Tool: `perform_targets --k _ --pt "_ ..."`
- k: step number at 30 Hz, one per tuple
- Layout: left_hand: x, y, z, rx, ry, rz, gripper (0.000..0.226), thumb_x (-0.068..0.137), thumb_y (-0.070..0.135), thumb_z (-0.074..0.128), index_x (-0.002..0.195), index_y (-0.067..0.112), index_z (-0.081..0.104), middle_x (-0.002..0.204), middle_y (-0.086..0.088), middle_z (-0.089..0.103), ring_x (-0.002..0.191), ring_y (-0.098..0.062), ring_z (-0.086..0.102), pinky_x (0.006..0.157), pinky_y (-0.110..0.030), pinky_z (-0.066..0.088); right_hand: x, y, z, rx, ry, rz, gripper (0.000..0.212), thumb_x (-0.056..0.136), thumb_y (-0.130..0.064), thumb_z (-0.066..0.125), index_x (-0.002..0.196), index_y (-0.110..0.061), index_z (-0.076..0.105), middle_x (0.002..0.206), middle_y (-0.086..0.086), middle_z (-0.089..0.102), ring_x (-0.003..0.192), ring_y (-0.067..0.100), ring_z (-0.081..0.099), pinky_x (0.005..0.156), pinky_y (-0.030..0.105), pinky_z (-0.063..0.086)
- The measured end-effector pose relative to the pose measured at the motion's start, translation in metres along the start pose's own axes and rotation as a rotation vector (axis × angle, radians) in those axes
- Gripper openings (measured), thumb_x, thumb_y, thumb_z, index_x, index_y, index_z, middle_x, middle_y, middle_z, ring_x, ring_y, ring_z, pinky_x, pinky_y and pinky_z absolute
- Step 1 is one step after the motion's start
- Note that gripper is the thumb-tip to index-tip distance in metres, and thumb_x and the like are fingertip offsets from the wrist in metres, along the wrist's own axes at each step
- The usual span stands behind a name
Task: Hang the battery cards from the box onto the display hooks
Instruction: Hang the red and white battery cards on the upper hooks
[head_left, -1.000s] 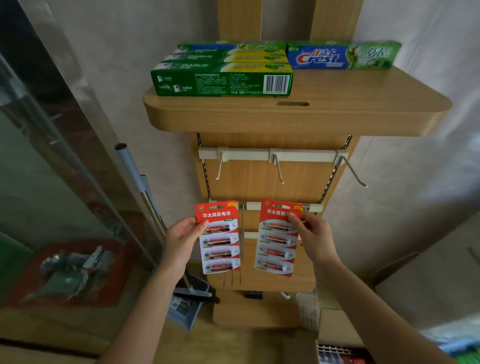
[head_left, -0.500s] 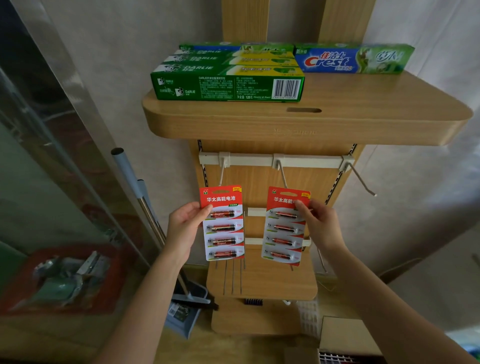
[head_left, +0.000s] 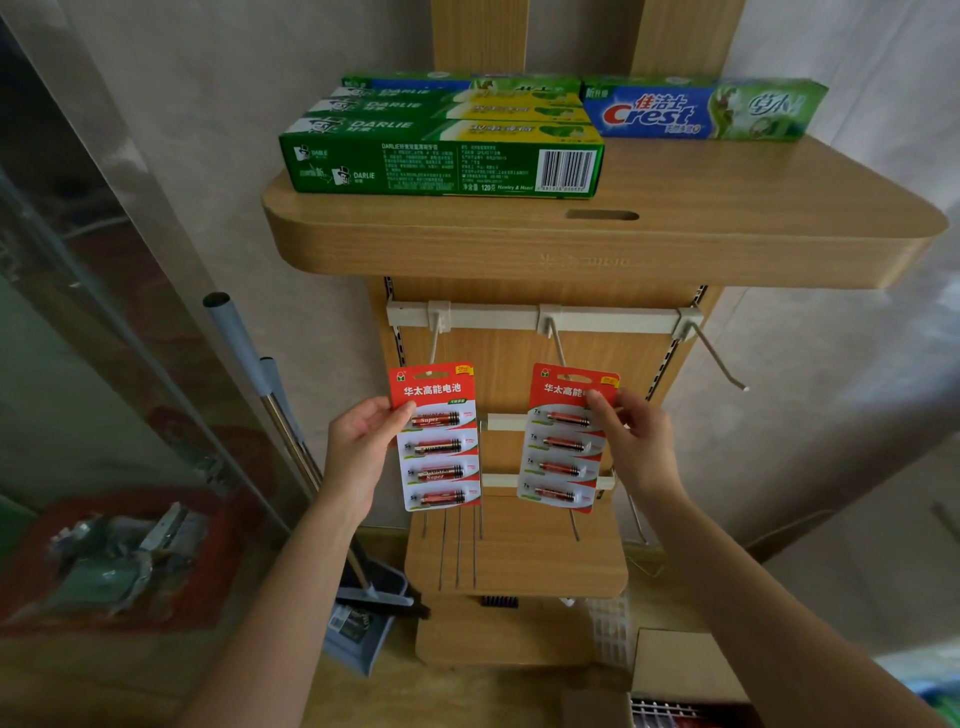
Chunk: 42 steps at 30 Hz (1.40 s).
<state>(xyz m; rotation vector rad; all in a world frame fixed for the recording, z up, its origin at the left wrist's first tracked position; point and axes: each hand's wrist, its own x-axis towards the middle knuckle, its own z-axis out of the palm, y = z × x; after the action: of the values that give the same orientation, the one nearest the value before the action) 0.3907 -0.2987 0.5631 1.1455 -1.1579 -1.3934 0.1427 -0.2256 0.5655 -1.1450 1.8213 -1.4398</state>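
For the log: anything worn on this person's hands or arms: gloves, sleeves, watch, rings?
Nothing worn shows: the left hand and right hand are ungloved, no sleeve reaches into view, and no watch, bracelet or ring is visible.

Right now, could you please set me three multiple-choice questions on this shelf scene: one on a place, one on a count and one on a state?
1. Where does the Crest box lie?
A. on the floor
B. on the top shelf, right of the Darlie boxes
C. on a hook

2. How many batteries does the left battery card show?
A. two
B. four
C. six

3. How is the rightmost upper hook?
A. bare
B. carrying a card
C. gripped by a hand

Answers:
1 B: it rests on the wood beside the green boxes.
2 B: four blisters run down the card.
3 A: nothing hangs on its wire. The left hand holds the left battery card, and the right hand holds the right battery card.
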Motion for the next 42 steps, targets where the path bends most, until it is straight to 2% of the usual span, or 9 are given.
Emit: perform_targets --k 4,12,19,24,27,29,34,38,42 --pt "0.005 0.001 0.003 -0.013 0.001 0.01 0.008 0.086 0.015 0.061 0.092 0.012 0.065 0.081 0.005 0.073 0.074 -0.007 0.07 0.059 -0.016 0.054 0.004 -0.003 -0.001 -0.022 -0.015 0.001 0.026 0.09 -0.034 0.054 0.097 -0.01 0.064 0.081 0.0 0.066 0.072 0.009 0.062 0.061 0.018 0.044" --pt "0.014 -0.004 0.008 0.019 0.034 0.017 0.009 0.087 0.015 0.061 0.094 0.011 0.065 0.084 0.004 0.071 0.07 -0.004 0.07 0.055 -0.014 0.052 0.001 0.002 -0.004 -0.041 0.011 -0.008 0.02 0.092 -0.029 0.052 0.09 -0.011 0.062 0.076 -0.003 0.064 0.07 0.009 0.061 0.061 0.019 0.045" --pt "0.034 -0.004 0.018 0.048 0.029 0.049 0.006 0.088 0.012 0.059 0.091 0.013 0.064 0.086 0.002 0.069 0.067 -0.001 0.069 0.055 -0.012 0.052 0.023 0.007 -0.001 -0.124 0.001 -0.007 0.025 0.091 -0.034 0.052 0.094 -0.012 0.063 0.077 -0.001 0.065 0.071 0.016 0.062 0.06 0.022 0.046" --pt "0.058 -0.008 0.021 0.069 0.035 0.061 0.011 0.088 0.013 0.059 0.096 0.008 0.063 0.087 0.002 0.067 0.079 -0.011 0.066 0.071 -0.025 0.052 0.044 0.01 0.01 -0.181 -0.004 -0.005 0.032 0.091 -0.038 0.051 0.105 -0.011 0.063 0.082 -0.001 0.066 0.074 0.015 0.063 0.065 0.031 0.052" --pt "0.074 -0.01 0.022 0.085 0.039 0.07 0.014 0.088 0.013 0.059 0.1 0.006 0.063 0.089 0.001 0.067 0.085 -0.015 0.064 0.081 -0.031 0.051 0.059 0.009 0.017 -0.186 -0.011 -0.024 0.028 0.093 -0.031 0.05 0.104 -0.009 0.062 0.077 -0.006 0.061 0.066 0.004 0.057 0.055 0.017 0.041" --pt "0.085 -0.011 0.022 0.104 0.042 0.085 0.014 0.088 0.014 0.059 0.099 0.006 0.062 0.09 0.0 0.067 0.087 -0.018 0.064 0.083 -0.033 0.05 0.069 0.009 0.021 -0.208 -0.007 -0.038 0.028 0.094 -0.03 0.048 0.104 -0.008 0.062 0.081 -0.002 0.063 0.064 0.002 0.055 0.053 0.015 0.037" --pt "0.106 -0.01 0.029 0.179 0.043 0.146 0.018 0.091 0.013 0.056 0.102 0.001 0.062 0.089 0.001 0.064 0.081 -0.005 0.06 0.074 -0.02 0.046 0.093 0.011 0.027 -0.217 -0.021 -0.028 0.028 0.096 -0.029 0.045 0.108 -0.008 0.059 0.086 -0.002 0.062 0.068 0.001 0.055 0.056 0.015 0.039" --pt "0.116 -0.01 0.032 0.231 0.047 0.158 0.019 0.092 0.015 0.054 0.103 0.001 0.062 0.093 -0.001 0.063 0.079 -0.003 0.058 0.07 -0.017 0.043 0.104 0.013 0.03 -0.238 -0.032 -0.028 0.03 0.096 -0.029 0.044 0.111 -0.007 0.058 0.097 0.005 0.063 0.076 0.01 0.058 0.06 0.017 0.042" --pt "0.119 -0.009 0.032 0.255 0.044 0.124 0.013 0.093 0.02 0.053 0.082 0.014 0.06 0.08 0.008 0.061 0.075 -0.002 0.057 0.063 -0.016 0.042 0.105 0.015 0.03 -0.254 0.0 -0.03 0.031 0.096 -0.03 0.046 0.115 -0.009 0.057 0.102 0.005 0.063 0.086 0.016 0.059 0.068 0.025 0.048"
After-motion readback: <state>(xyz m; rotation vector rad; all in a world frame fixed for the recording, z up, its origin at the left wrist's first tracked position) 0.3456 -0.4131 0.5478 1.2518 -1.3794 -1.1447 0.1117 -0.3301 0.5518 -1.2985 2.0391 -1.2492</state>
